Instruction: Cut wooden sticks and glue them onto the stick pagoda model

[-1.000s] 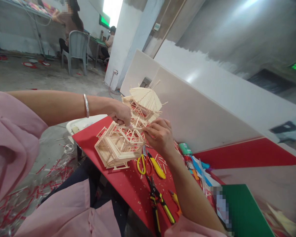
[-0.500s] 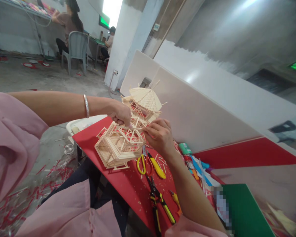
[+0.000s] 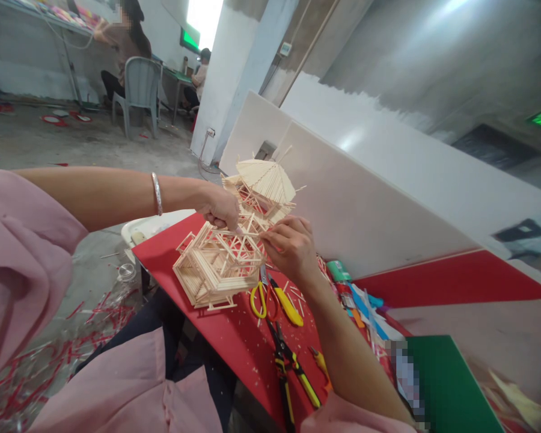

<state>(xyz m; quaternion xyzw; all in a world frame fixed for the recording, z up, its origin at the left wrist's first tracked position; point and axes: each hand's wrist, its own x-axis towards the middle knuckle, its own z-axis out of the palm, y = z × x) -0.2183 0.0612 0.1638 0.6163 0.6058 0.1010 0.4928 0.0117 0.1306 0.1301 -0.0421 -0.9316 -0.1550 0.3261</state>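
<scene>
A pavilion-like model [image 3: 207,264] of thin pale wooden sticks lies on the red tabletop [image 3: 160,243], its hexagonal open base facing me. My left hand [image 3: 220,207] reaches over its upper side, fingers curled and fingertips pinched down at the lattice. A short wooden stick [image 3: 251,235] spans the gap between my two hands along the frame. Its other end is in the pinched thumb and forefinger of my right hand [image 3: 293,243]. Just behind my hands rises a second stick structure with a fan-like roof [image 3: 268,180]; whether it joins the base is hidden.
Yellow-handled scissors [image 3: 258,300], a yellow-handled cutter [image 3: 288,307] and black-and-yellow pliers [image 3: 288,361] lie near my right forearm among stick scraps. Beyond are a green-topped can [image 3: 339,270] and a green board [image 3: 451,385]. A white partition [image 3: 342,186] stands behind. People sit farther back.
</scene>
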